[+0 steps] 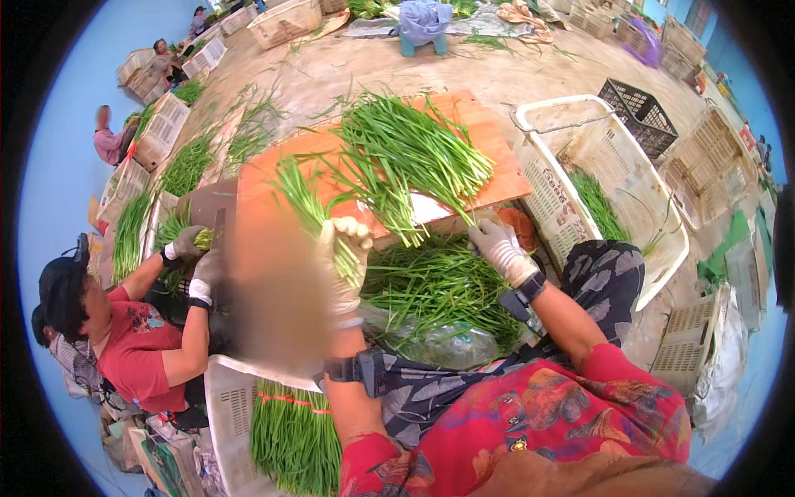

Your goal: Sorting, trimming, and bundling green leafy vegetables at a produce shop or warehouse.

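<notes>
My left hand [348,255], in a whitish work glove, grips a small bunch of garlic chives [302,189], leaves pointing away from me and pale stem ends below the fist. My right hand [502,250], gloved too, pinches the stem end of a thin chive stalk [463,210] at the board's near edge. A larger pile of chives [410,146] lies on the orange board [273,171] just beyond both hands. Below the board, a heap of loose chives [441,286] rests on clear plastic [463,341] by my lap.
To the right stands a white plastic crate [674,248] with some chives inside; a black crate [643,118] is behind it. Another white crate [233,428] holds bundled chives [295,441] at lower left. Close on my left, a co-worker [146,348] handles chives. A blurred patch hides the board's left part.
</notes>
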A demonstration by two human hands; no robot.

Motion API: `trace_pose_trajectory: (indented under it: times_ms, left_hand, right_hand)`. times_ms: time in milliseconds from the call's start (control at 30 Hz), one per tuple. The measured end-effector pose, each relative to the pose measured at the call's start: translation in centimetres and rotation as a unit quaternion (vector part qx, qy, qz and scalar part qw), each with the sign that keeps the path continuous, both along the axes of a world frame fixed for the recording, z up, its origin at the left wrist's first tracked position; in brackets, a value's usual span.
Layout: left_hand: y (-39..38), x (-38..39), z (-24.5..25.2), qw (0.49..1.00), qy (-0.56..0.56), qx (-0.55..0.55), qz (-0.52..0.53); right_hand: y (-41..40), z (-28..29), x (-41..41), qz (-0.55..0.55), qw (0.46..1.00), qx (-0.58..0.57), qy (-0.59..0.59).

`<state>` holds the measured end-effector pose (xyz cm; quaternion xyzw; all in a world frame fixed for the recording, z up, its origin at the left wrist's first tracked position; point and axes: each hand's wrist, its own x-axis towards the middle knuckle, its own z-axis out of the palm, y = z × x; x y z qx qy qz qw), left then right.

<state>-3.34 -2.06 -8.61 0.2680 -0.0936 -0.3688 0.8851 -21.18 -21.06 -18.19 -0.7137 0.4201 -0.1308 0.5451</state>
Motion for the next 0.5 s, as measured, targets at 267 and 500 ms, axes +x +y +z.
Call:
trace_pose_trajectory:
  times_ms: [267, 500]
  left_hand:
    - [-3.4, -3.1, -6.8, 0.922, -0.095, 0.294, -0.232]
    - [-3.3, -2.0, -6.8, 0.963, -0.070, 0.245, -0.084]
  right_hand:
    - [6.7, 1.3, 4.0, 0.072, 0.985, -0.040, -0.149]
    - [8.3, 2.9, 2.6, 0.130, 0.975, -0.119, -0.138]
